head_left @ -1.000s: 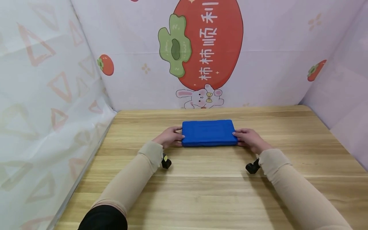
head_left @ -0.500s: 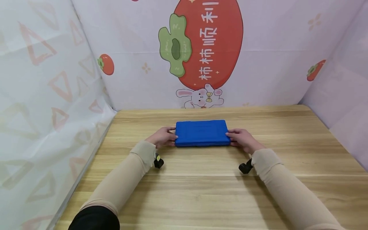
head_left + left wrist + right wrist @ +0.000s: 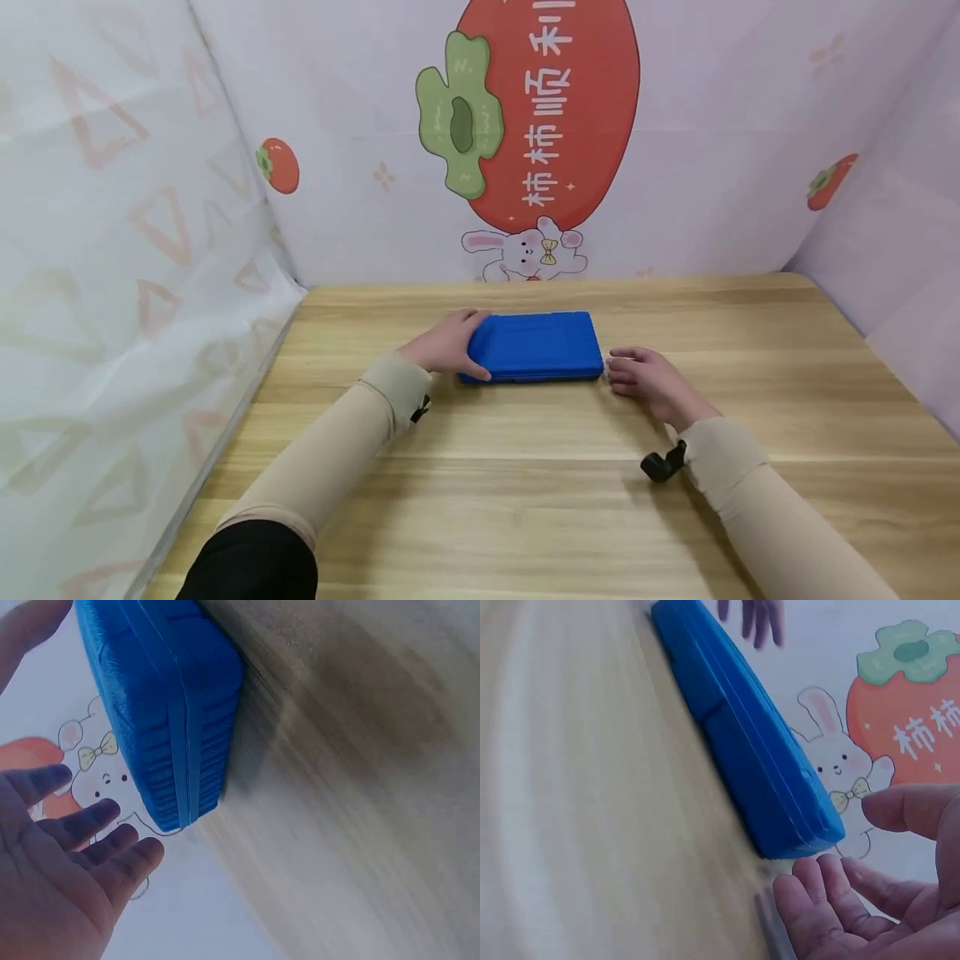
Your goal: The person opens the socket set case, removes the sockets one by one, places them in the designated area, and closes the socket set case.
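Note:
A closed blue plastic case (image 3: 542, 343) lies flat on the wooden table, its long side facing me. My left hand (image 3: 444, 344) hovers at the case's left end, thumb and fingers spread. The left wrist view shows that hand (image 3: 56, 870) apart from the ribbed end of the case (image 3: 161, 712). Just off the right end is my right hand (image 3: 654, 385), its fingers loosely bent and holding nothing. From the right wrist, a gap shows between the fingertips and the case's front corner (image 3: 780, 817).
The wooden table (image 3: 525, 500) extends around the case on all sides. Behind it stands a white backdrop (image 3: 712, 192) printed with a large persimmon and a rabbit. A patterned sheet (image 3: 150, 333) borders the table's left edge. Each wrist carries a small black camera (image 3: 660, 465).
Both hands first slid the case a little to the left, then let go. The left hand has risen over the left end with fingers spread; the right hand has drawn back rightward.

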Demonstrator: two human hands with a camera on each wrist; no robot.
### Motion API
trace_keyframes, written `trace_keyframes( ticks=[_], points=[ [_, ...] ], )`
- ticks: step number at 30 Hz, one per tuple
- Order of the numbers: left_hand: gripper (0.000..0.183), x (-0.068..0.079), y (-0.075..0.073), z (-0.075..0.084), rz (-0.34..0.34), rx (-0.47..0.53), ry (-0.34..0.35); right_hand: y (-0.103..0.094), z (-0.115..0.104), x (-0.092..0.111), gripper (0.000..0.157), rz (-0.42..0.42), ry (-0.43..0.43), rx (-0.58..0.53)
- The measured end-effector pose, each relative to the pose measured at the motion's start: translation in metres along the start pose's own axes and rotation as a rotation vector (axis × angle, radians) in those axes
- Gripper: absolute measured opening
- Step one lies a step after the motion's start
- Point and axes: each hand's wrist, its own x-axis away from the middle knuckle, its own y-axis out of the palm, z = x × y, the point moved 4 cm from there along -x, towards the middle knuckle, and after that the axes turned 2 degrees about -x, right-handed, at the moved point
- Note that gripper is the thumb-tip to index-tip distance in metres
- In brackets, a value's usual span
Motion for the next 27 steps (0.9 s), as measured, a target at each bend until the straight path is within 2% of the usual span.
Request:
trace_keyframes(
  ticks=[3, 7, 12, 18, 22, 27],
  points=[
    [0.116, -0.009, -0.001, 0.008, -0.045, -0.11, 0.024, 0.009, 0.005, 0.011, 0.054, -0.046, -0.004, -0.068],
    [0.118, -0.022, 0.002, 0.013, -0.094, -0.198, 0.033, 0.026, 0.014, 0.02, 0.051, -0.094, 0.007, -0.162],
    [0.118, -0.035, 0.006, 0.019, -0.158, -0.199, 0.023, 0.049, 0.023, 0.025, 0.054, -0.111, 0.061, -0.281],
    [0.113, -0.042, 0.001, 0.02, -0.179, -0.213, 0.035, 0.083, 0.027, 0.019, 0.053, -0.148, 0.106, -0.472],
    [0.111, -0.046, 0.0, 0.016, -0.199, -0.206, 0.03, 0.099, 0.031, 0.011, 0.053, -0.129, 0.138, -0.618],
    [0.109, -0.051, 0.004, 0.015, -0.202, -0.194, 0.032, 0.108, 0.035, 0.005, 0.055, -0.061, 0.156, -0.77]
  ],
)
